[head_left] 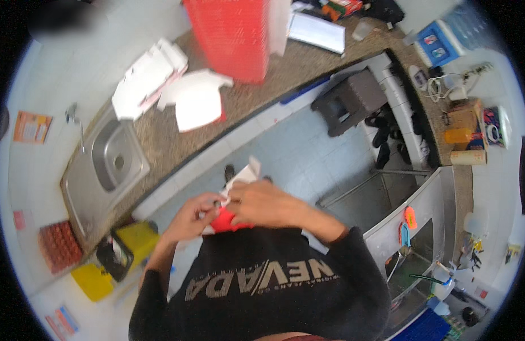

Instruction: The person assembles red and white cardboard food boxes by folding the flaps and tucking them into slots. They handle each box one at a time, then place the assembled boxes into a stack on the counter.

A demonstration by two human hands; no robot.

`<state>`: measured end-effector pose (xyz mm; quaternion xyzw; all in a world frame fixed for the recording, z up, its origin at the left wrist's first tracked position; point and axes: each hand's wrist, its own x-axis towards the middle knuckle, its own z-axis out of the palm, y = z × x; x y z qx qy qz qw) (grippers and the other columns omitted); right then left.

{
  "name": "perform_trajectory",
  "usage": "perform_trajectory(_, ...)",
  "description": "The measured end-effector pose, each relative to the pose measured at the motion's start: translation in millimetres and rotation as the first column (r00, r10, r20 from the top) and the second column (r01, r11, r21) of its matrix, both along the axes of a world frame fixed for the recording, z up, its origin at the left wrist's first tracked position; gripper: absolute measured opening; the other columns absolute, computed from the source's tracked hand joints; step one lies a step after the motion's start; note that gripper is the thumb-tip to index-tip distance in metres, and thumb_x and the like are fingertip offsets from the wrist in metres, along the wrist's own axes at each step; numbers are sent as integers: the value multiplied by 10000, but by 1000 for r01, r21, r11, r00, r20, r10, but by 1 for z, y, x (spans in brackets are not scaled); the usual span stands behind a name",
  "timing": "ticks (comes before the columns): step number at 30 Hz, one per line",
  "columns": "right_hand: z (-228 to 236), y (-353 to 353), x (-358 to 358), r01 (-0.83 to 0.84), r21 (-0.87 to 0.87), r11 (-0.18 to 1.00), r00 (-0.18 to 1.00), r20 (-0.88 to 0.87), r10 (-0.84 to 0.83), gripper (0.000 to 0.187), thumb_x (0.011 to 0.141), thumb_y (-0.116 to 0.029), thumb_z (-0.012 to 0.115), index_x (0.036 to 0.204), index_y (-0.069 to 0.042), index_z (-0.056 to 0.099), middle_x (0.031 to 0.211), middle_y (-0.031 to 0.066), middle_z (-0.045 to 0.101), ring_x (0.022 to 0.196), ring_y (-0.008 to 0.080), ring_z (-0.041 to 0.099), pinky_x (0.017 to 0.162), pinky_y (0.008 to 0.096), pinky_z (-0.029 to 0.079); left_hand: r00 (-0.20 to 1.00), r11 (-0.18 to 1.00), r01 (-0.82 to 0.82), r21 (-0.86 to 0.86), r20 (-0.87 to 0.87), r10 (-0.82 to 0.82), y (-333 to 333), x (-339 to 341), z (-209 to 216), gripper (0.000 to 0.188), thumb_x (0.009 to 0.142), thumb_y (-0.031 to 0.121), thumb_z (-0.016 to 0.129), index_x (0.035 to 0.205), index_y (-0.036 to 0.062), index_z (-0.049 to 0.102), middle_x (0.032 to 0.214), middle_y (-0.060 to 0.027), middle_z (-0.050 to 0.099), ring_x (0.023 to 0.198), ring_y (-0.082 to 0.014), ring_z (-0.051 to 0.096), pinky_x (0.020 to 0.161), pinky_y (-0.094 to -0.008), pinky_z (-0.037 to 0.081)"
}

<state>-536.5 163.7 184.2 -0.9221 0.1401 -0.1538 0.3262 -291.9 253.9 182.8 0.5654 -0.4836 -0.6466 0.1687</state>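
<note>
Close against my body I hold a red and white cardboard box piece [225,220], partly folded, with a white flap sticking up beyond my fingers. My left hand [195,217] grips its left edge, fingers bent and thumb pressed in. Across its upper side lies my right hand [261,203], with the fingers curled over the cardboard near the left fingertips. The palms hide much of the piece. On the counter ahead lie white cardboard blanks [198,108], beside a tall stack of red cardboard [231,40].
A granite counter [259,94] runs across the front, with a steel sink [111,156] at its left end. Under the counter stands a dark brown box-like stool [353,102]. To the right is a steel fryer-like unit [376,236]. Yellow bins [92,282] sit at lower left.
</note>
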Motion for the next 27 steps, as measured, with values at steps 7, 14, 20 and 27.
perform_trajectory(7, -19, -2, -22, 317, 103, 943, 931, 157, -330, 152, 779, -149, 805, 881, -53, 745, 795, 94, 647, 754, 289, 645, 659, 402, 517, 962, 940, -35, -338, 243, 123, 1, -33, 14, 216, 950, 30, 594, 1130, 35, 713, 945, -167, 732, 839, -296, 719, 784, -342, 548)
perform_trajectory(14, -49, 9, -20, 169, 397, 902, 973, 79, -217, 185, 774, -183, 805, 955, -145, 799, 897, 116, 673, 844, 302, 650, 718, 409, 516, 963, 919, 35, -392, 260, 74, 4, -41, 0, 183, 947, 18, 588, 1106, 10, 677, 935, -207, 723, 811, -346, 721, 721, -388, 555)
perform_trajectory(20, -59, 15, -20, 253, 449, 857, 933, 122, -339, 499, 811, -293, 820, 1269, -136, 698, 1049, 194, 697, 983, 354, 684, 795, 428, 546, 934, 928, 121, -353, 357, 14, -10, -34, 20, 315, 950, 25, 590, 1263, 21, 553, 943, -238, 711, 829, -380, 722, 728, -432, 558)
perform_trajectory(27, -92, 29, -6, 288, 569, 770, 817, 273, -507, 188, 815, -164, 721, 932, -17, 731, 829, 200, 698, 744, 374, 674, 649, 445, 486, 811, 553, -17, -833, 311, 495, 1, -25, -22, 193, 978, 47, 641, 1083, -79, 539, 1118, -183, 508, 1064, -336, 532, 985, -439, 423)
